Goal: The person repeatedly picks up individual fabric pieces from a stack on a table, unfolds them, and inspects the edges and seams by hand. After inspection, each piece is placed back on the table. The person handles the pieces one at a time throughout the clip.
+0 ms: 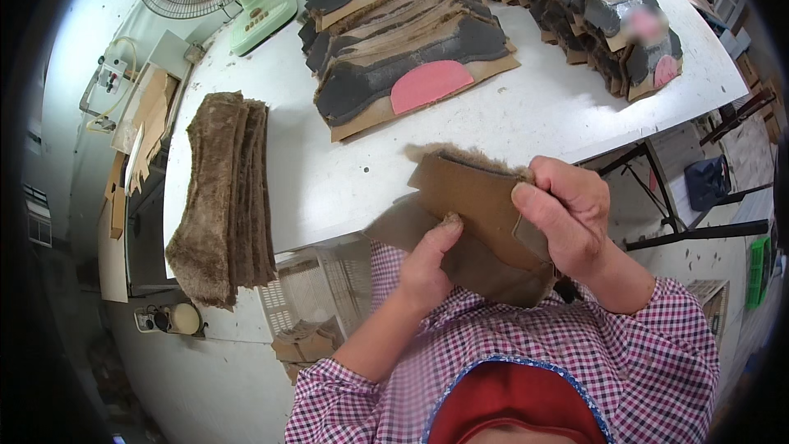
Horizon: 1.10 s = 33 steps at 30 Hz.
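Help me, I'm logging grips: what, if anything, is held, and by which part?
A fur-edged brown piece: the right hand grips its upper right corner, and the left hand holds its left side, thumb on the flat face.

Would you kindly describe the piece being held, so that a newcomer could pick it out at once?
Follow the near edge of the large white table to the person in the checked shirt. Their left hand and right hand grip a layered brown piece. Unlike the stacks on the table, it is held, showing a smooth face with a fuzzy far edge.
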{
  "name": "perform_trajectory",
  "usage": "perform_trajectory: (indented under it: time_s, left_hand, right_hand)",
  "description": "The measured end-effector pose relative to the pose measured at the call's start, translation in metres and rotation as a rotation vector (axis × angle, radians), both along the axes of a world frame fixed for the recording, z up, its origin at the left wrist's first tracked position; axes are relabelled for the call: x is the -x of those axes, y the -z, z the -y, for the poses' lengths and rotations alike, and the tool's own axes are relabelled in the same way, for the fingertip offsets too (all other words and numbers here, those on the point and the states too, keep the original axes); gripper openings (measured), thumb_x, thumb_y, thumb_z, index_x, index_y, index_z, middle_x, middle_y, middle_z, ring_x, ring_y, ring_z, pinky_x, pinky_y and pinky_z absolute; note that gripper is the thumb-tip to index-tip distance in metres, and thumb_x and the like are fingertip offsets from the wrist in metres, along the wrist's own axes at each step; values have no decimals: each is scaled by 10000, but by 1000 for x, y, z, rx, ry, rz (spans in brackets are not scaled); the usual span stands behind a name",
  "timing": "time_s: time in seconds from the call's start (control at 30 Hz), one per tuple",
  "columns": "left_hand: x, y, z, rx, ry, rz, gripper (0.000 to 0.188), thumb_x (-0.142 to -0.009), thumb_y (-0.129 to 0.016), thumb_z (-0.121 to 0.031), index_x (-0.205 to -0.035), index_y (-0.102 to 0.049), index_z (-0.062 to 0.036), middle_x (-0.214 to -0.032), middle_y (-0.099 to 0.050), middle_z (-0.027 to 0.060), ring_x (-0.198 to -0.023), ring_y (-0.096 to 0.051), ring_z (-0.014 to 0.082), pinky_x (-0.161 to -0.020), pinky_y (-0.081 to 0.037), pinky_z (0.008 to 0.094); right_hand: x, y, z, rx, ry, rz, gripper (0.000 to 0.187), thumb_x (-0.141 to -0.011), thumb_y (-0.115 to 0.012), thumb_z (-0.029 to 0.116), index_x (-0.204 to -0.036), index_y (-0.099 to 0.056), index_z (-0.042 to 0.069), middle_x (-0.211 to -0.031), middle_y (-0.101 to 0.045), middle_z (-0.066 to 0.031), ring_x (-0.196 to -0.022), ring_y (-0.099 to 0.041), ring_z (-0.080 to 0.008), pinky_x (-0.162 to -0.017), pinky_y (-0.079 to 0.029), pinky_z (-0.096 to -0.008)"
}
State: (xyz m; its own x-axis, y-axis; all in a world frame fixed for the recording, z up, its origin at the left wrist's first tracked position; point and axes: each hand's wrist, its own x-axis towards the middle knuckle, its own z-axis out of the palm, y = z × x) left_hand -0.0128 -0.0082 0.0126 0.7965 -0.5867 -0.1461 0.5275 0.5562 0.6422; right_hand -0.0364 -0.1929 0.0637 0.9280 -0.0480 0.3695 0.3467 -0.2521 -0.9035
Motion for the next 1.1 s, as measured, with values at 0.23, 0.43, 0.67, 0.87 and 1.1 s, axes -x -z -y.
perform_trajectory:
  time_s: [0.23,0.43,0.67,0.87,1.1]
  left_hand:
    - [-3,36,-6,78,115,229,677,-793,-680,-162,-1382,-407,29,-1333,-519,151,-1212,-515,239,-1011,-429,386]
    - [2,51,1,-331,415,283,683,-831,-740,-240,-1375,-427,30,-1335,-524,141,-1216,-502,239,-1016,-416,372]
    - [3,32,-12,-132,270,16,521,-823,-659,-38,-1312,-495,40,-1278,-572,158,-1157,-566,270,-987,-460,383]
    - [-3,11,-21,-13,73,-74,561,-733,-583,86,-1286,-490,62,-1214,-601,180,-1119,-596,298,-947,-499,417]
    - [-3,4,-29,49,5,-76,544,-726,-573,87,-1264,-496,67,-1174,-608,197,-1080,-612,304,-914,-518,429]
  right_hand:
    - [-47,-3,4,-645,218,-25,235,-879,-552,118,-654,-534,53,-664,-488,48,-631,-426,-55,-590,-358,-226]
    - [-86,10,1,-921,236,-218,263,-934,-528,200,-970,-678,-13,-947,-669,-48,-835,-573,-108,-790,-442,-248]
    - [-65,42,30,-648,-2,-580,493,-1004,-474,398,-1197,-606,-37,-1048,-674,-84,-947,-609,-162,-890,-452,-313]
    - [28,3,10,-188,-167,-433,452,-986,-531,276,-1320,-510,-29,-1165,-656,-132,-1098,-619,-215,-1041,-425,-373]
    - [-31,51,68,-553,-92,-550,178,-967,-568,146,-1063,-636,12,-939,-670,-31,-824,-609,-71,-735,-501,-219]
